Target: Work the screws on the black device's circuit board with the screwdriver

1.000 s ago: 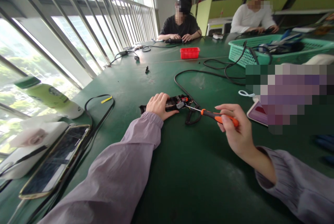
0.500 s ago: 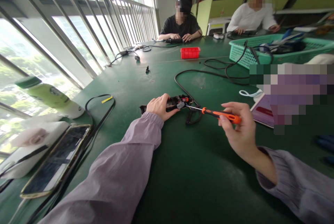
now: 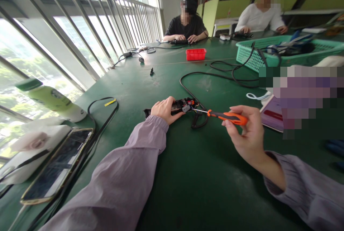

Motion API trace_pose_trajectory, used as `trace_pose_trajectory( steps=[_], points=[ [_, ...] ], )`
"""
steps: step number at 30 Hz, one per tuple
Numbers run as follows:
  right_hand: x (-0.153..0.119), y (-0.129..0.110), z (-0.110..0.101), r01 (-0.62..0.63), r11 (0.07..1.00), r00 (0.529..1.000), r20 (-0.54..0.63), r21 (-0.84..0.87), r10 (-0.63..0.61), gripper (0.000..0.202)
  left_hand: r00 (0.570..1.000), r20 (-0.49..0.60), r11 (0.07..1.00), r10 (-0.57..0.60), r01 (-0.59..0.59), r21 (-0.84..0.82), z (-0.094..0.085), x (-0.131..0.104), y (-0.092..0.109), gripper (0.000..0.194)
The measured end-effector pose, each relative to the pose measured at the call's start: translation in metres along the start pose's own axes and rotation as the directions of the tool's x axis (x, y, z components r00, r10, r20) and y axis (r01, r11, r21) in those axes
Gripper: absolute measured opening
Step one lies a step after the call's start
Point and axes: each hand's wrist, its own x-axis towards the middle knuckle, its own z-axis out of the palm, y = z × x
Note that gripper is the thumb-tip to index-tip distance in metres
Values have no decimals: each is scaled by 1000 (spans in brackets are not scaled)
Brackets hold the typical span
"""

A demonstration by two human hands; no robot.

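Note:
My left hand is closed around a black corded device whose inner parts lie exposed, with small red and grey pieces at its right end. Between the fingers of my right hand is the handle of an orange and black screwdriver. Its thin metal shaft points left, and the tip is at the device's right end; whether it touches a screw or a wire is too small to tell. A black cable runs from that end, and a dark loop-shaped piece lies just below.
A red tray and a small black part lie farther back. At the right stands a green basket of tools and cables. To the left are a phone, a bottle and a black strap. Two people sit across the table.
The screwdriver's handle has turned slightly in my right hand, and the fingers have shifted on it. My left hand and the device have stayed in place.

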Motion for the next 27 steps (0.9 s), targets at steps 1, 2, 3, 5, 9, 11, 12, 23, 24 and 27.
trace_pose_trajectory(
  steps=[1,2,3,5,9,11,12,23,24,27],
  points=[
    [0,0,0,-18,1000,999,38,-10,18,21,1000,2,1000,1,-1,3,0,0,0,50],
    [0,-1,-1,-32,999,997,75,-19,33,17,1000,6,1000,2,-2,5,-1,0,0,50],
    [-1,-1,-1,-40,999,994,98,-26,43,15,1000,8,1000,4,-4,5,-1,0,1,50],
    [-1,-1,-1,-29,999,996,79,-16,30,19,1000,7,1000,7,-7,3,-1,0,1,50],
    [0,1,0,18,1000,999,-36,3,-18,31,1000,2,1000,3,-3,5,0,0,0,50],
    [-1,1,-1,-9,1000,1000,19,-23,10,25,1000,9,1000,1,-1,10,0,0,0,50],
    [-1,1,-1,-27,999,998,62,-35,29,20,1000,11,1000,1,-1,12,0,0,0,50],
    [-2,0,0,10,998,995,99,-56,-5,23,1000,4,1000,7,-7,7,1,0,0,52],
    [-2,0,0,10,998,995,102,-59,-4,22,1000,3,1000,8,-8,7,1,0,0,51],
    [-2,0,0,84,995,996,-16,-45,-85,32,1000,0,1000,7,-7,4,0,-1,0,51]
  ],
)
